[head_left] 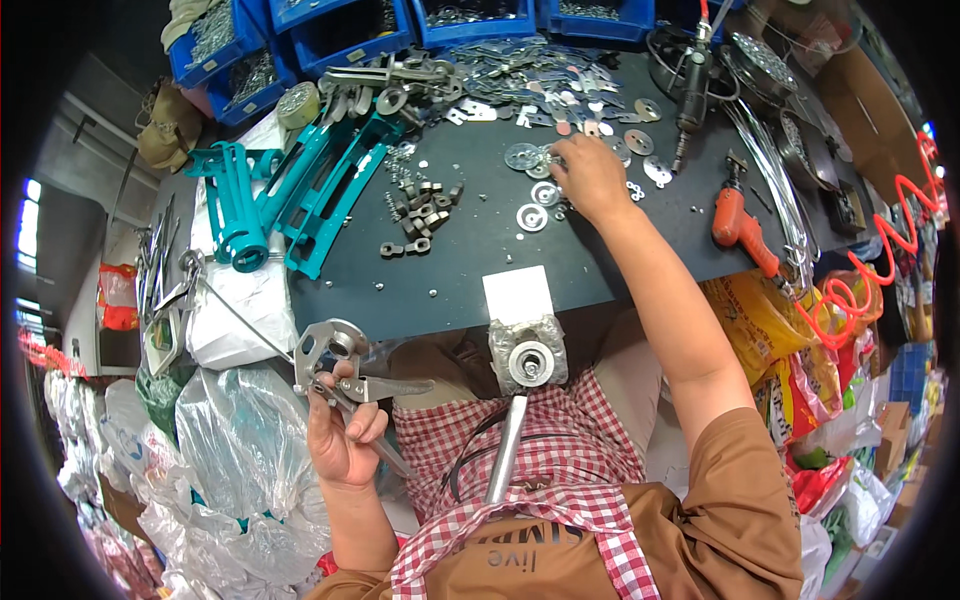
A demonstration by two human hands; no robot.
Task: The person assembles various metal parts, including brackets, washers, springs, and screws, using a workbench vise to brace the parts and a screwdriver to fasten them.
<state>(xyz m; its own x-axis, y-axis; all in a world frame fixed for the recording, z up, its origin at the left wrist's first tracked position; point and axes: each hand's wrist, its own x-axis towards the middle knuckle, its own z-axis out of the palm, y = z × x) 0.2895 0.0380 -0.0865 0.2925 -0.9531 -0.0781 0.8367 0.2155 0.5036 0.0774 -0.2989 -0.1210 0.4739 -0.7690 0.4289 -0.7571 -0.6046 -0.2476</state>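
My left hand (345, 445), at the lower left in front of the table, is closed around a metal trigger handle (312, 352), which looks like a caulking gun handle. A thin rod (245, 322) runs from it toward the upper left, and its lever (402, 388) points right. Over the table, my right hand (594, 180) reaches down among round metal discs (532, 217), its fingers bent together. Whatever they may pinch is hidden. Between my knees stands a holding fixture (531, 364) with a round metal socket, on a steel post (508, 450).
Teal gun frames (236, 205) lie at the table's left, beside small metal blocks (420, 215). Flat metal plates (540, 75) are heaped below blue bins (475, 25). An orange air tool (735, 215), thin rods (775, 180) and a coiled red hose (895, 240) are to the right.
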